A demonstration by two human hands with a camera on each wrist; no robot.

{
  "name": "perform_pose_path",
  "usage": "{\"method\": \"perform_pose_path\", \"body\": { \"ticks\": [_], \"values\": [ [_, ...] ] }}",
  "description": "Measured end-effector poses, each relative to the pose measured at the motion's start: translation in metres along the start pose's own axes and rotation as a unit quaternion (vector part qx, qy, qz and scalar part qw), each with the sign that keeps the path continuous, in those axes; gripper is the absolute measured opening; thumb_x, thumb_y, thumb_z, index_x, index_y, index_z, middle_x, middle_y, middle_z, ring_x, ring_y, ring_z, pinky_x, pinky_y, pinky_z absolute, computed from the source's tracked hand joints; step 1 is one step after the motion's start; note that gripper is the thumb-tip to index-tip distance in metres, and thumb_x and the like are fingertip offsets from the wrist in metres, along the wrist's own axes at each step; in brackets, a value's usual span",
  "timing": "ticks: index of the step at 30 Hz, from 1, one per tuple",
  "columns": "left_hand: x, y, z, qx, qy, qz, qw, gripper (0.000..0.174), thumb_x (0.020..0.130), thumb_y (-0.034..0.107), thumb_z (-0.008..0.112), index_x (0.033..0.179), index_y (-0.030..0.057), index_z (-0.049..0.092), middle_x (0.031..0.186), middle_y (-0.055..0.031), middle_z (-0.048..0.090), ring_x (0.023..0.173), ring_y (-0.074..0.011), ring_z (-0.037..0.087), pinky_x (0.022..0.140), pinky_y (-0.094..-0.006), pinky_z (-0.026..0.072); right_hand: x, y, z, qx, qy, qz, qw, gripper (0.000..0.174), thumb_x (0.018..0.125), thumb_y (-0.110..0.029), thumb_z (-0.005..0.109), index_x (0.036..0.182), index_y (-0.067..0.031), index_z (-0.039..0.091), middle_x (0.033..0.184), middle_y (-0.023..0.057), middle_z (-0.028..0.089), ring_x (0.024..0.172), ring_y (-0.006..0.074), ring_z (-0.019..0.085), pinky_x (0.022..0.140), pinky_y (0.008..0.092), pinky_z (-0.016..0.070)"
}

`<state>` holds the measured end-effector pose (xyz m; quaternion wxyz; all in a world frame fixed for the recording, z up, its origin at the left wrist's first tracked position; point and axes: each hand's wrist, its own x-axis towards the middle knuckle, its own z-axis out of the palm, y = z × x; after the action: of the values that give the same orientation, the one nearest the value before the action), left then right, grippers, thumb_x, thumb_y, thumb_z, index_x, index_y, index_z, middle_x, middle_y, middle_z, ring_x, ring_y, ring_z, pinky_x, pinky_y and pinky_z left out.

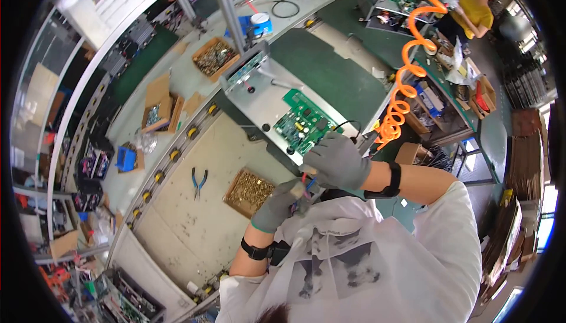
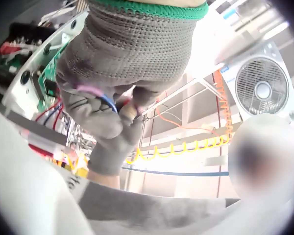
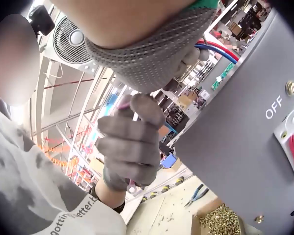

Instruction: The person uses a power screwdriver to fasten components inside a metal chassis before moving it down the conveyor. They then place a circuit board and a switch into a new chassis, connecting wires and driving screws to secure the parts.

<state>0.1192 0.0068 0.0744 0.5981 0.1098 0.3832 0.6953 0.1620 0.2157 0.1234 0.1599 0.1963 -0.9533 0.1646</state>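
Observation:
A grey metal chassis [image 1: 253, 102] with a green circuit board [image 1: 306, 125] lies in front of me. My gloved left hand [image 1: 280, 205] is curled round coloured wires [image 2: 95, 92], pink and blue ones showing at its fingers. Right beside it, over the chassis's near corner, my gloved right hand [image 1: 336, 161] has its fingers bent onto the same wires, and its fingertips are partly hidden. Red and blue wires [image 3: 220, 49] run past the right hand behind the chassis's grey panel [image 3: 225, 132], which is marked OFF.
A carton of small brass-coloured screws [image 1: 250, 193] and blue-handled pliers [image 1: 199, 183] lie on the bench left of the chassis. An orange coiled hose [image 1: 407, 90] hangs at the right. More part boxes [image 1: 215, 58] stand beyond the rollers. Another person [image 1: 474, 13] is far right.

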Motion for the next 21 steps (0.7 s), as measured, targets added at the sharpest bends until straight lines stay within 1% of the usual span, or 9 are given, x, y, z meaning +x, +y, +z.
{"method": "perform_pose_path", "body": {
  "ticks": [2,3,8,10,12,14,15,18,21],
  "values": [
    [-0.014,0.001,-0.007,0.16,0.04,-0.018,0.986,0.052,0.089,0.046,0.054,0.106,-0.0025,0.06,0.075,-0.0034,0.056,0.063,-0.0125,0.05,0.06,-0.0233,0.0386,-0.005,-0.004,0.003,0.01,-0.034,-0.03,0.999,0.027,0.06,-0.019,0.067,0.085,-0.0132,0.059,0.067,0.0029,0.051,0.063,0.0226,0.054,0.063,0.0349,0.0427],
    [-0.019,0.008,0.002,0.134,0.056,-0.005,0.989,0.04,0.089,0.037,0.055,0.099,-0.0012,0.062,0.069,0.0,0.049,0.059,-0.0097,0.04,0.055,-0.0233,0.0332,-0.009,-0.005,0.006,0.023,-0.074,-0.065,0.995,0.028,0.06,-0.019,0.067,0.087,-0.0134,0.059,0.069,0.0028,0.052,0.066,0.0221,0.055,0.066,0.0348,0.0434],
    [-0.026,-0.01,-0.004,0.273,0.041,0.024,0.961,0.028,0.094,0.027,0.05,0.097,0.001,0.061,0.069,0.0001,0.051,0.062,-0.0091,0.045,0.057,-0.0247,0.0376,-0.027,-0.023,0.007,0.031,-0.22,-0.136,0.965,0.031,0.064,-0.021,0.066,0.094,-0.0145,0.06,0.081,0.0027,0.055,0.078,0.0204,0.057,0.074,0.034,0.0441],
    [-0.02,-0.017,-0.006,0.318,0.012,0.039,0.947,0.026,0.097,0.023,0.046,0.098,0.0018,0.06,0.07,-0.0002,0.053,0.062,-0.0088,0.047,0.057,-0.0251,0.0401,-0.031,-0.015,0.003,0.021,-0.205,-0.148,0.967,0.031,0.064,-0.021,0.066,0.094,-0.0148,0.061,0.075,0.0025,0.055,0.075,0.0212,0.057,0.075,0.0351,0.044],
    [-0.005,-0.026,-0.019,0.273,0.03,0.114,0.955,0.025,0.095,0.023,0.046,0.101,0.0032,0.061,0.073,-0.004,0.057,0.066,-0.0105,0.051,0.062,-0.0262,0.0442,-0.016,-0.001,-0.026,-0.015,-0.246,-0.029,0.969,0.017,0.065,-0.017,0.064,0.081,-0.0161,0.062,0.067,0.0016,0.057,0.068,0.0216,0.058,0.075,0.0354,0.0448],
    [0.012,-0.048,-0.044,0.227,0.092,0.105,0.964,0.025,0.095,0.023,0.047,0.103,0.0033,0.06,0.076,-0.0056,0.059,0.07,-0.0122,0.055,0.065,-0.0274,0.046,-0.008,0.028,-0.048,-0.013,-0.086,0.022,0.996,0.013,0.064,-0.017,0.065,0.077,-0.0161,0.063,0.061,0.0026,0.058,0.062,0.0238,0.058,0.076,0.0361,0.0445],
    [0.022,-0.059,-0.057,0.182,0.148,0.092,0.968,0.026,0.094,0.024,0.049,0.105,0.0034,0.06,0.079,-0.0071,0.061,0.075,-0.0138,0.058,0.068,-0.0286,0.0478,-0.009,0.044,-0.052,-0.014,-0.087,0.02,0.996,0.013,0.064,-0.017,0.065,0.077,-0.0161,0.063,0.061,0.0026,0.058,0.062,0.0238,0.058,0.076,0.0361,0.0445],
    [0.051,-0.084,-0.075,0.377,0.238,0.075,0.892,0.029,0.091,0.024,0.053,0.108,0.0012,0.058,0.086,-0.0073,0.064,0.081,-0.0159,0.061,0.071,-0.031,0.0497,-0.011,0.08,-0.048,-0.046,-0.127,0.055,0.989,0.013,0.064,-0.018,0.066,0.076,-0.0163,0.065,0.061,0.0044,0.059,0.062,0.0249,0.057,0.076,0.0359,0.0443],
    [0.065,-0.075,-0.057,0.266,0.224,0.067,0.935,0.025,0.083,0.009,0.062,0.106,-0.0004,0.056,0.091,-0.0059,0.064,0.083,-0.0143,0.062,0.073,-0.0289,0.0507,-0.006,0.084,-0.042,-0.139,-0.267,0.049,0.952,0.013,0.065,-0.017,0.066,0.078,-0.0167,0.066,0.062,0.0053,0.06,0.063,0.0258,0.058,0.077,0.035,0.0442]
  ]
}}
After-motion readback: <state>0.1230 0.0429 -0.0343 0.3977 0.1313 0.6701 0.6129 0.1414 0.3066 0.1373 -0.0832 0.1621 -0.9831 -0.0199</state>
